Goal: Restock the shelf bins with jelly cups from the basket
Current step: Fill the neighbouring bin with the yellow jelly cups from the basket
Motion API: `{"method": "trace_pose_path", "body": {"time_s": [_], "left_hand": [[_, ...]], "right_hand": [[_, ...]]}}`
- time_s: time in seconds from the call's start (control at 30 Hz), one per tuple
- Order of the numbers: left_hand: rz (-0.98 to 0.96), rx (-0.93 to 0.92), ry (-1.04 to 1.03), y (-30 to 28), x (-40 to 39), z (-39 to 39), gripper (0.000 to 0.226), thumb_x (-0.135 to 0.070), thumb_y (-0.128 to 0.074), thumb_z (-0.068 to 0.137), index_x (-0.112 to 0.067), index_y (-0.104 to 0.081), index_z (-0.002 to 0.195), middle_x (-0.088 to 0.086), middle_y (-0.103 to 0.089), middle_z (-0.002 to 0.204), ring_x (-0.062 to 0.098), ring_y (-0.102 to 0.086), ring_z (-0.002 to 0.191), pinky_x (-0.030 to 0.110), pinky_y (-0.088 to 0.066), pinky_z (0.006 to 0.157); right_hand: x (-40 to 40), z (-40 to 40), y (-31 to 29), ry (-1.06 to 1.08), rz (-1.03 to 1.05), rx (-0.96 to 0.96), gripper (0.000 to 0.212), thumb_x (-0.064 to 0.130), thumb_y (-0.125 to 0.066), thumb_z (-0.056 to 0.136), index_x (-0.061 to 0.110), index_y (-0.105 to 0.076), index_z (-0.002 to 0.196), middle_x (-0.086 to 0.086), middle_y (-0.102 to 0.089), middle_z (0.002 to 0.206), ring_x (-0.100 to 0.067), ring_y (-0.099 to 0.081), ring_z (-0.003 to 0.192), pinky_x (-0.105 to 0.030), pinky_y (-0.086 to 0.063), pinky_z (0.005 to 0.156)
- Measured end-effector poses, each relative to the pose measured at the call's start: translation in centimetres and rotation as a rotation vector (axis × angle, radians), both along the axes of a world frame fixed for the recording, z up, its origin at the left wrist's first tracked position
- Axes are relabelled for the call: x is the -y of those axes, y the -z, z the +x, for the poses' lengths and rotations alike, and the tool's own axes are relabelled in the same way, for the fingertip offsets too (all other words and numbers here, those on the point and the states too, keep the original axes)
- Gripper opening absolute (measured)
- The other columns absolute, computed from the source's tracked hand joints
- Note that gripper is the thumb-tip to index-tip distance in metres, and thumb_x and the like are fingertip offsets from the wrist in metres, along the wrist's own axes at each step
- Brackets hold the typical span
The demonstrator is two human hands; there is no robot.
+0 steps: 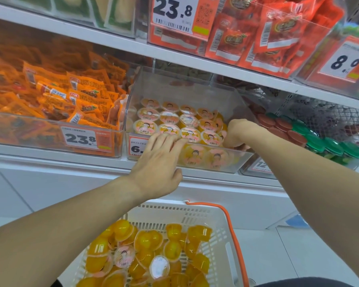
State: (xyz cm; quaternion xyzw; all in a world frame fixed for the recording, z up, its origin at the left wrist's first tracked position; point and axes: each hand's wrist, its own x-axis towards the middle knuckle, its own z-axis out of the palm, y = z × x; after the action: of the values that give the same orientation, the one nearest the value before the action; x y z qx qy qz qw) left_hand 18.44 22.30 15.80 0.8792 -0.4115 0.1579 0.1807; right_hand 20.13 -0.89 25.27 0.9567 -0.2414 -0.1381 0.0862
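Orange jelly cups [190, 133] with cartoon-printed lids stand in neat rows inside a clear shelf bin [187, 88], filling its floor up to the front wall; the tall back and side walls leave open room above the rows. More jelly cups lie jumbled, many upside down, in a white basket [220, 230] with an orange handle [234, 235], directly below the bin.

The left hand [160, 164] reaches up from the lower left, palm down, fingers straight and spread a little, their tips resting on the bin's front rim and the nearest lids; it holds nothing. The right hand [235, 133] comes in from the right, wrist bent sharply downward over the bin's right front corner, fingers curled down among the cups at that corner; whether they grip a cup cannot be told.

Left of the bin sits a bin of orange snack packets [75, 96] with a price tag [81, 139]; to the right lie red and green lidded cups [311, 133]. Red packets [278, 34] fill the shelf above.
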Motion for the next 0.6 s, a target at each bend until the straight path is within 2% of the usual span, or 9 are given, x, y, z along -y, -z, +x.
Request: {"method": "trace_pose_path", "body": {"time_s": [0.13, 0.2, 0.23, 0.3, 0.37, 0.4, 0.47, 0.53, 0.6], "left_hand": [[-0.005, 0.025, 0.006, 0.1, 0.0, 0.0, 0.069, -0.032, -0.055, 0.079, -0.014, -0.04, 0.144, 0.006, -0.046, 0.137, 0.027, -0.037, 0.13, 0.037, -0.007, 0.117], [-0.013, 0.026, 0.019, 0.0, -0.1, 0.1, 0.068, -0.031, -0.055, 0.079, -0.014, -0.041, 0.143, 0.006, -0.047, 0.137, 0.027, -0.037, 0.13, 0.035, -0.006, 0.117], [-0.013, 0.02, 0.028, 0.0, -0.2, 0.1, 0.069, -0.031, -0.055, 0.079, -0.014, -0.04, 0.144, 0.006, -0.046, 0.139, 0.027, -0.036, 0.132, 0.035, -0.005, 0.117], [-0.039, 0.002, 0.05, 0.1, -0.5, 0.0, 0.069, -0.03, -0.053, 0.08, -0.013, -0.038, 0.146, 0.007, -0.042, 0.143, 0.027, -0.031, 0.137, 0.036, -0.005, 0.119], [-0.128, -0.015, 0.058, -0.2, -0.7, -0.5, 0.062, -0.021, -0.055, 0.08, -0.009, -0.045, 0.14, 0.011, -0.044, 0.14, 0.03, -0.032, 0.136, 0.04, -0.018, 0.117], [-0.195, 0.02, 0.076, -0.4, -0.8, -0.9, 0.053, -0.014, -0.057, 0.079, -0.006, -0.053, 0.131, 0.013, -0.049, 0.133, 0.031, -0.038, 0.129, 0.041, -0.028, 0.112], [-0.285, 0.083, 0.14, -0.5, -0.9, -1.5, 0.028, -0.006, -0.055, 0.079, -0.005, -0.062, 0.106, 0.011, -0.059, 0.107, 0.03, -0.051, 0.104, 0.04, -0.043, 0.088], [-0.248, -0.003, 0.2, 0.2, -1.1, -2.5, 0.016, -0.01, -0.05, 0.081, -0.009, -0.061, 0.092, 0.005, -0.062, 0.088, 0.027, -0.056, 0.083, 0.037, -0.044, 0.07], [-0.059, -0.204, 0.174, 2.5, -1.1, -3.6, 0.014, -0.016, -0.047, 0.084, -0.014, -0.059, 0.091, 0.0, -0.066, 0.085, 0.025, -0.06, 0.078, 0.034, -0.045, 0.064]], "right_hand": [[-0.1, -0.5, 0.1, -0.003, -0.019, 0.03, 0.014, 0.016, -0.058, 0.086, 0.008, -0.051, 0.076, -0.009, -0.058, 0.078, -0.025, -0.06, 0.063, -0.033, -0.053, 0.065], [-0.4, -1.3, -0.3, -0.036, -0.068, 0.093, 0.007, 0.013, -0.058, 0.086, 0.006, -0.056, 0.085, -0.009, -0.057, 0.082, -0.029, -0.061, 0.07, -0.034, -0.048, 0.065], [-0.6, -1.7, -0.4, -0.069, -0.099, 0.174, 0.009, 0.014, -0.059, 0.086, 0.007, -0.058, 0.091, -0.01, -0.059, 0.087, -0.032, -0.062, 0.077, -0.035, -0.047, 0.066], [-1.2, -2.9, -0.4, -0.166, -0.108, 0.488, 0.014, 0.021, -0.059, 0.087, 0.009, -0.062, 0.094, -0.015, -0.066, 0.093, -0.038, -0.065, 0.085, -0.037, -0.049, 0.069], [-2.5, -4.7, 0.4, -0.245, 0.026, 0.904, 0.018, 0.032, -0.057, 0.088, 0.016, -0.062, 0.081, -0.007, -0.068, 0.077, -0.036, -0.064, 0.075, -0.038, -0.052, 0.068], [-3.3, -5.7, 1.2, -0.278, 0.148, 1.094, 0.021, 0.034, -0.057, 0.089, 0.018, -0.058, 0.075, 0.001, -0.063, 0.065, -0.029, -0.061, 0.066, -0.036, -0.049, 0.064], [-5.1, -8.0, 4.0, -0.271, 0.422, 1.359, 0.027, 0.027, -0.058, 0.092, 0.02, -0.049, 0.068, 0.01, -0.046, 0.052, -0.015, -0.047, 0.052, -0.031, -0.039, 0.056], [-7.0, -10.2, 8.7, -0.125, 0.678, 1.392, 0.033, 0.023, -0.055, 0.096, 0.018, -0.045, 0.065, 0.009, -0.042, 0.051, -0.008, -0.04, 0.051, -0.031, -0.031, 0.056], [-8.5, -12.3, 14.8, 0.024, 0.844, 1.239, 0.036, 0.025, -0.053, 0.099, 0.015, -0.046, 0.065, 0.007, -0.045, 0.053, -0.007, -0.043, 0.053, -0.032, -0.034, 0.056]]}}
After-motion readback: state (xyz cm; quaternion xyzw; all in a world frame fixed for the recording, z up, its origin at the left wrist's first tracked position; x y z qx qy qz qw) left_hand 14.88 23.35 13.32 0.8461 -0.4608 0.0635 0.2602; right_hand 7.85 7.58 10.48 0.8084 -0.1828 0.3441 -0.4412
